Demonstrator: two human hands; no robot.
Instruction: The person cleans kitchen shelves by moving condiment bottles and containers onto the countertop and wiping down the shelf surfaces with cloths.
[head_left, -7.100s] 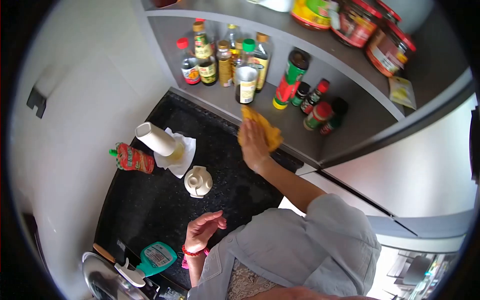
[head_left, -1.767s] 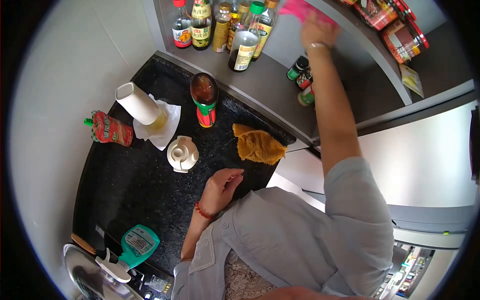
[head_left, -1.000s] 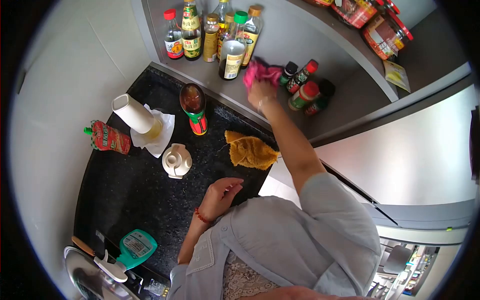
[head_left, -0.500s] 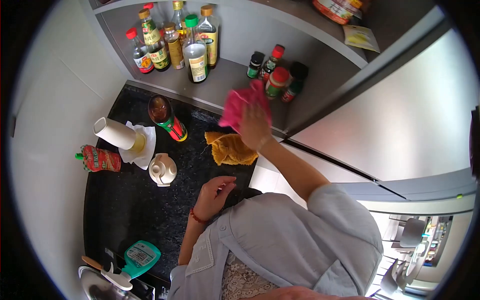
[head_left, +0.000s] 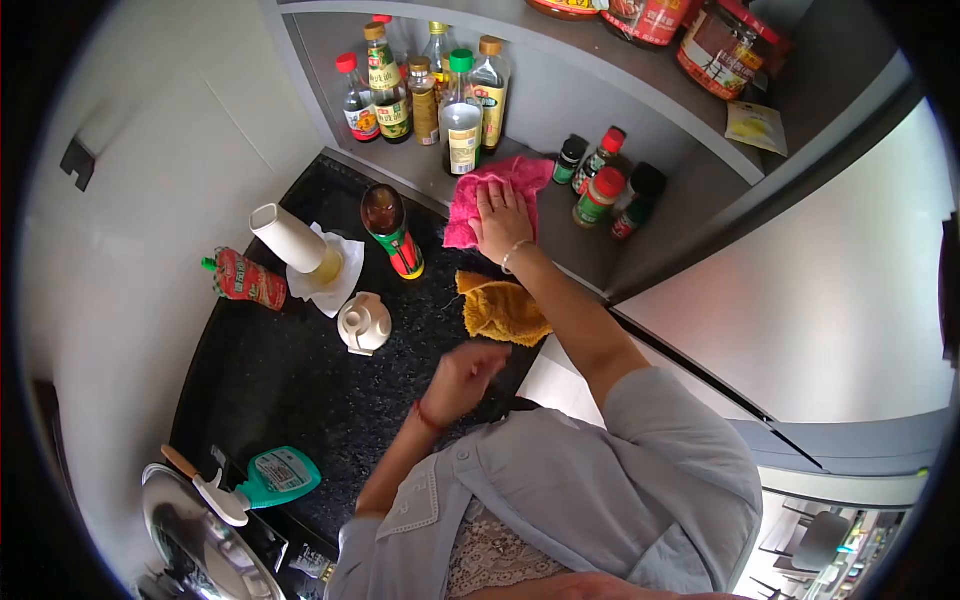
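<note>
My right hand lies flat, fingers spread, on a crumpled pink cloth at the front of the lower shelf, just right of the green-capped bottle. The cloth is pressed beneath the palm. Over the black counter, my left hand hovers near my body, its fingers bent and smeared by motion. A mustard-yellow cloth rests on the counter's edge between the two hands. Behind it stands a dark sauce bottle with a red and green label.
Several sauce bottles stand at the shelf's left, and spice jars at its right. On the counter are a cream lidded pot, a white container on paper, a red pouch and a teal spray bottle.
My right hand has slid the pink cloth along the shelf, away from the spice jars and toward the sauce bottles. My left hand has shifted slightly. The camera view has turned.
</note>
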